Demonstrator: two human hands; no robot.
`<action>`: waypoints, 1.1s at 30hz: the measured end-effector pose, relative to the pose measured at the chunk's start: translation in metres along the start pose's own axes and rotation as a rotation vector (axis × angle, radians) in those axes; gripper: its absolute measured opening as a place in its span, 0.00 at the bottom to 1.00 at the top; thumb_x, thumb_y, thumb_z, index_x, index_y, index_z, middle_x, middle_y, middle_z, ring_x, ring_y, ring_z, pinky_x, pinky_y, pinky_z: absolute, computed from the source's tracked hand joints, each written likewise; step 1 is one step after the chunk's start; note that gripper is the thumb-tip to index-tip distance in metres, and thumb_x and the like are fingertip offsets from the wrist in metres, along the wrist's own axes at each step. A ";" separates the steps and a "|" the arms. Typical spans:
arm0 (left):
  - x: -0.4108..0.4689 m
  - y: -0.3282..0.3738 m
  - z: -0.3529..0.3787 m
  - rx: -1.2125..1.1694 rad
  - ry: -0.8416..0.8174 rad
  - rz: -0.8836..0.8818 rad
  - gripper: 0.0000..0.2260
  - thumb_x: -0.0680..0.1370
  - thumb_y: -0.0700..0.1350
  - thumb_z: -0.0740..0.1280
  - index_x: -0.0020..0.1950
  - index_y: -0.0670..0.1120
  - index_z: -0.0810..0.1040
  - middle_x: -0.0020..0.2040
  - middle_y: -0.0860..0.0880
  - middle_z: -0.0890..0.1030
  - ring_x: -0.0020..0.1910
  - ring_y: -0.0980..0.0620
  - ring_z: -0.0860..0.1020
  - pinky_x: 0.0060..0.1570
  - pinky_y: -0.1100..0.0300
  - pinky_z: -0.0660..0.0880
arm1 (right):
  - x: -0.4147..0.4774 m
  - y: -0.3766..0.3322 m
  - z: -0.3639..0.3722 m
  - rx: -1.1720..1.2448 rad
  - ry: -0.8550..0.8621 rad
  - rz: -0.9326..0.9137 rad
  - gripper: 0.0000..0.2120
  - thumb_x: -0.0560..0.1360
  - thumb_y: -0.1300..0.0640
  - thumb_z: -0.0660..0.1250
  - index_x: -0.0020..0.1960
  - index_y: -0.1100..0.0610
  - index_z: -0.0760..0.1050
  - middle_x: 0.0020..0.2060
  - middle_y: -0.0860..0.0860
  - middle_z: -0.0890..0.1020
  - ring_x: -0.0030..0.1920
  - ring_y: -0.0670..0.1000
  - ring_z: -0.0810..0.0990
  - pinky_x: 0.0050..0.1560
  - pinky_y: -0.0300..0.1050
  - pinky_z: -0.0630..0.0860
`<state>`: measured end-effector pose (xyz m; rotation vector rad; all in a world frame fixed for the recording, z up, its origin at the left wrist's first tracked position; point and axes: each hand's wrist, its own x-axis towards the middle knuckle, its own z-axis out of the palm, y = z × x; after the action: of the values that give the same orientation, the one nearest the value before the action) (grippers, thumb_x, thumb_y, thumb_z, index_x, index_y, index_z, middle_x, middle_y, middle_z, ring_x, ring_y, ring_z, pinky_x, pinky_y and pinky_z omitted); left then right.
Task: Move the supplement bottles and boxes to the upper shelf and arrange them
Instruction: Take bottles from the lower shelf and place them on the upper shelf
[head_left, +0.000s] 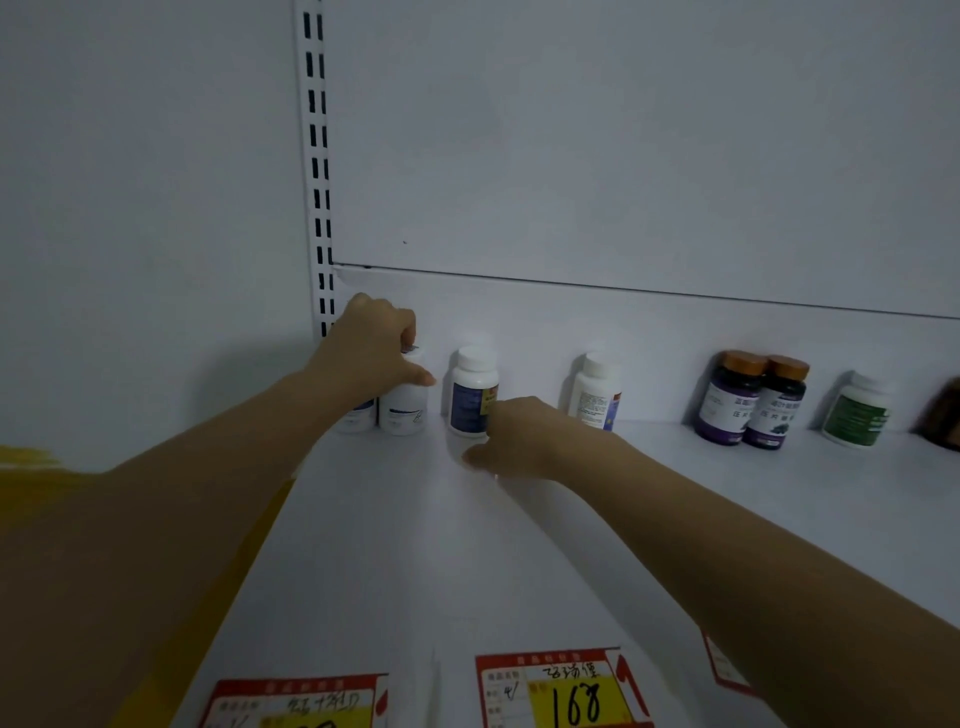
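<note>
Looking from the front lip of the shelf (395, 571), where the price tags (563, 691) hang, we've got lots of bare white surface before anything starts, so plenty of room to work.

Further in, our right hand (524, 439) sits low on the shelf, touching the blue-label bottle (470, 392); the fingers are hidden behind the knuckles, so we can't tell if that grip is closed on it or just nudging.

Our left hand (374, 353) is over the cap of a white bottle (402, 405), fingers curled down on the top, with another bottle half hidden right beside it in the corner by the slotted upright (318, 156).

Along the back wall: a white bottle with a blue edge (597, 392), two dark orange-capped bottles (750, 402) touching each other, a green-label one (857, 410), something brown at the edge.

Seems well along to us: bottles are up, spacing uneven, no boxes visible yet.
</note>
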<state>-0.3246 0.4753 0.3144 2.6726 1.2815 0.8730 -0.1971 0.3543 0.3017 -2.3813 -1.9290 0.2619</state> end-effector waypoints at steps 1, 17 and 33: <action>-0.001 0.001 0.000 0.023 0.012 0.016 0.22 0.65 0.53 0.76 0.51 0.40 0.78 0.52 0.42 0.76 0.55 0.44 0.69 0.49 0.58 0.65 | -0.001 0.000 0.000 0.001 0.002 -0.001 0.15 0.77 0.53 0.61 0.59 0.62 0.75 0.54 0.57 0.80 0.45 0.52 0.76 0.44 0.40 0.70; -0.066 0.064 -0.020 0.193 -0.122 0.094 0.22 0.75 0.55 0.67 0.61 0.41 0.74 0.56 0.41 0.77 0.57 0.42 0.72 0.54 0.55 0.68 | -0.079 0.015 -0.025 -0.147 0.029 0.118 0.17 0.80 0.55 0.57 0.64 0.65 0.72 0.54 0.58 0.77 0.51 0.54 0.75 0.54 0.45 0.73; -0.232 0.284 -0.045 0.210 -0.346 -0.027 0.24 0.77 0.58 0.63 0.64 0.42 0.73 0.59 0.42 0.78 0.55 0.46 0.75 0.49 0.57 0.71 | -0.303 0.127 -0.032 -0.256 0.080 0.014 0.14 0.80 0.54 0.57 0.56 0.63 0.74 0.54 0.58 0.78 0.47 0.54 0.72 0.46 0.42 0.67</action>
<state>-0.2629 0.1110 0.3229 2.7860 1.3822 0.2633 -0.1294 0.0332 0.3401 -2.5142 -2.0181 -0.0852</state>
